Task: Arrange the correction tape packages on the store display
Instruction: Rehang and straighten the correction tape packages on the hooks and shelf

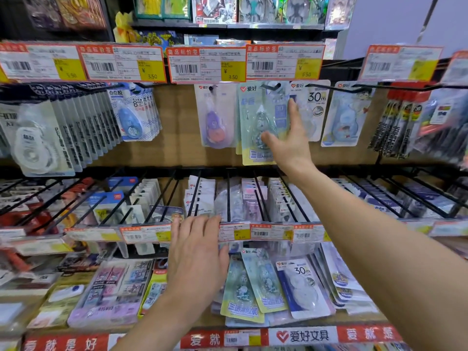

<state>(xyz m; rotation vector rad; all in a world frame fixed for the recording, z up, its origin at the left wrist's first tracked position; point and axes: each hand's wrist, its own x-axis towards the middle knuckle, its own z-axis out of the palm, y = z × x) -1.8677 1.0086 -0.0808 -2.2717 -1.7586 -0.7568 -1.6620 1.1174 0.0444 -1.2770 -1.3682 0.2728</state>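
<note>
Your right hand [288, 140], at centre frame, is spread open, thumb and fingers pressing on the teal correction tape package [260, 122] hanging on the upper hook row. Your left hand [197, 252], lower centre, lies flat and open over the price strip [253, 233], gripping nothing; more packages [255, 285] lie loose beneath.

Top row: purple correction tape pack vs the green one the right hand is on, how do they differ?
The purple pack is lilac with a purple dispenser; the green pack is mint with a yellow bottom band. The purple pack is shorter and hangs untouched; the green pack reaches lower and has the right hand spread on it, thumb on its front. Both hang from top-row hooks and carry the same red heart logo.
</note>
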